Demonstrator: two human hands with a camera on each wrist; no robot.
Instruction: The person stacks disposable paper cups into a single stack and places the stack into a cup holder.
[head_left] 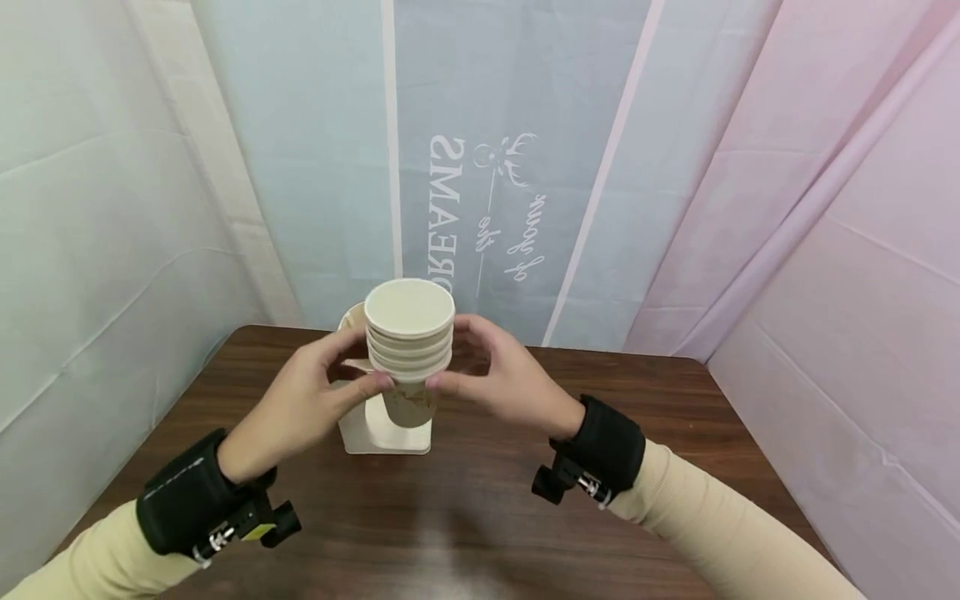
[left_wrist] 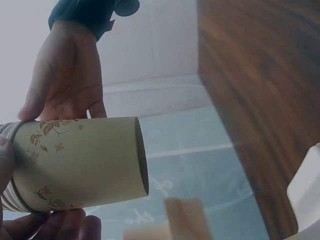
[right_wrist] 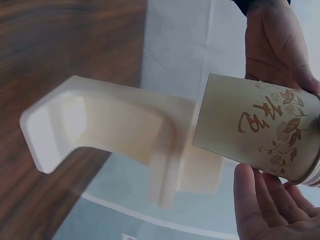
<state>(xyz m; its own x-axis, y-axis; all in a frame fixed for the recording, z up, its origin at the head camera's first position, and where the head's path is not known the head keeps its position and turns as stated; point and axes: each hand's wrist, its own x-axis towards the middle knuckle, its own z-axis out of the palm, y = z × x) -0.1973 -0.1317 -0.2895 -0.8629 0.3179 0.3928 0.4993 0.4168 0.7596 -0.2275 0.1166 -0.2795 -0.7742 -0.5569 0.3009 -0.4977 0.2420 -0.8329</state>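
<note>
Both hands hold a nested stack of paper cups (head_left: 410, 354) above the table, rims upward, tilted toward the head camera. My left hand (head_left: 311, 396) grips the stack's left side, its thumb just below the stacked rims. On the opposite side, my right hand (head_left: 513, 379) holds it with the thumb in front and the fingers behind. In the wrist views the lowest cup (left_wrist: 82, 162) shows cream walls with brown leaf and flower prints; brown characters mark the paper cup (right_wrist: 255, 125) too. Directly behind the stack stands a white plastic holder (head_left: 382, 437), partly hidden.
The holder (right_wrist: 120, 117) has a flat foot and a curved upright, with its upper part close to the cups. It stands on a dark wood-grain table (head_left: 570, 517). Pale curtains (head_left: 315, 150) enclose the back and sides.
</note>
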